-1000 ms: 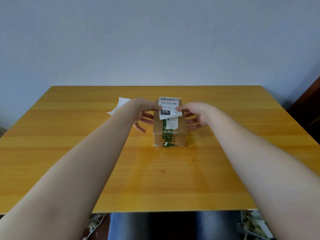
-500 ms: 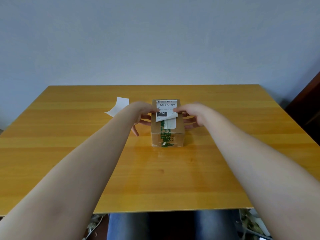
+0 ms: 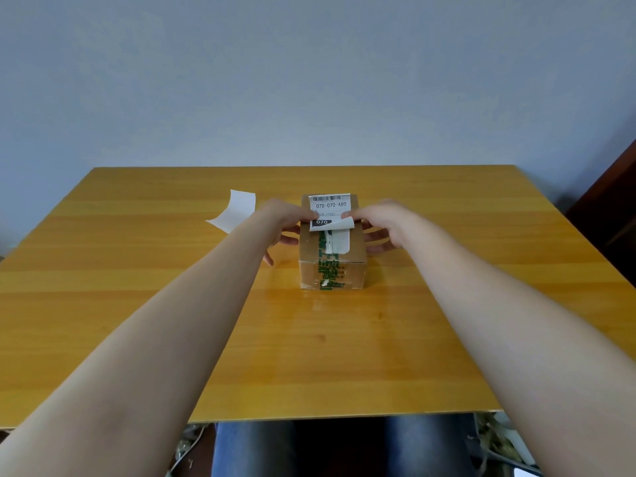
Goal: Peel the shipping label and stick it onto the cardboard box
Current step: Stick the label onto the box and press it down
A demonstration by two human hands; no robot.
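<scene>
Box (image 3: 332,273) of brown cardboard stands near the middle of the yellow wooden counter (image 3: 137,270), its near face crossed by a strip of green-printed tape (image 3: 328,270) whose wording is too small to read. On its top lies the label (image 3: 331,205), white, with a barcode along the far edge, then "070-070-A80" in large type, some fine lines that cannot be read, and "070" in white on a black block. The far part of the label lies on the box top at the far edge; the near edge is lifted and its right corner curls up. The left hand (image 3: 289,218) pinches the label's left edge between thumb and forefinger, and the right hand (image 3: 382,218) pinches the right edge the same way; the other fingers (image 3: 290,241) of each hand are spread beside the box's sides. Beneath the raised edge a torn white sticker (image 3: 340,241) shows on the box top beside the tape. A blank white sheet (image 3: 237,211), curled at one corner, lies on the counter left of the box, just beyond the left wrist. A plain pale wall (image 3: 309,80) stands behind the counter.
</scene>
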